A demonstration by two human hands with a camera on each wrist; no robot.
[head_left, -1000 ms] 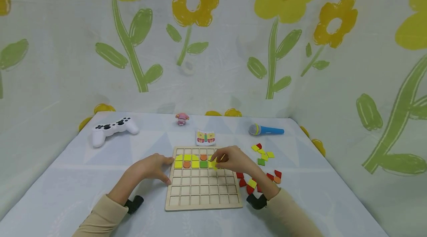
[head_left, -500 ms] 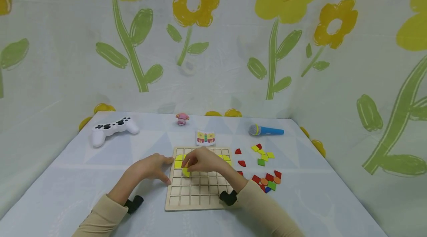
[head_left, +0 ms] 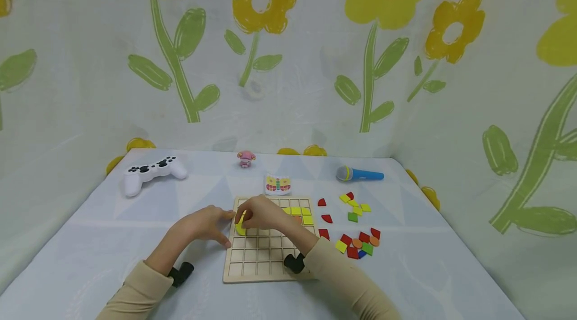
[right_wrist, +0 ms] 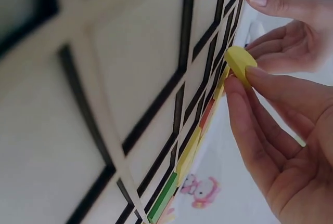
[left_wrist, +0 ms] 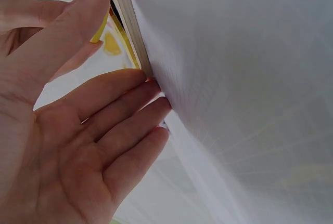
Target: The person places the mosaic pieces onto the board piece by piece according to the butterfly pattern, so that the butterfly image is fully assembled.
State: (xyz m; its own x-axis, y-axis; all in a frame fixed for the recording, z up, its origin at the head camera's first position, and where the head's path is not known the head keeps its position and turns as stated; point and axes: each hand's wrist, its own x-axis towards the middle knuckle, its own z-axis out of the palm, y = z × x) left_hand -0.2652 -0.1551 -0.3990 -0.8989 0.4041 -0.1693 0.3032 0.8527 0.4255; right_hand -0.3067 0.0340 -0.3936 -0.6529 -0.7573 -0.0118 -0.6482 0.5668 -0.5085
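Observation:
A wooden grid board (head_left: 253, 278) lies in front of me, with yellow tiles (head_left: 295, 210) and an orange one in its upper cells. My left hand (head_left: 205, 225) rests at the board's left side, fingers extended, fingertips touching its edge in the left wrist view. My right hand (head_left: 261, 212) is over the board's upper left cells. Between thumb and index finger it pinches a yellow tile (right_wrist: 239, 64) with a rounded edge, held tilted just above the grid. A thin yellow-green edge (right_wrist: 301, 142) shows by the right palm. The right hand hides several filled cells in the head view.
Loose red, yellow, green, orange and blue tiles (head_left: 352, 252) are scattered right of the board. Behind it stand a butterfly pattern card (head_left: 277, 185) and a pink figurine (head_left: 246, 158). A white game controller (head_left: 154, 175) lies far left, a blue microphone (head_left: 360, 175) far right.
My right hand has moved left across the board, from the right part of the filled rows to the leftmost column, with a yellow tile pinched. The left hand has stayed at the board's edge.

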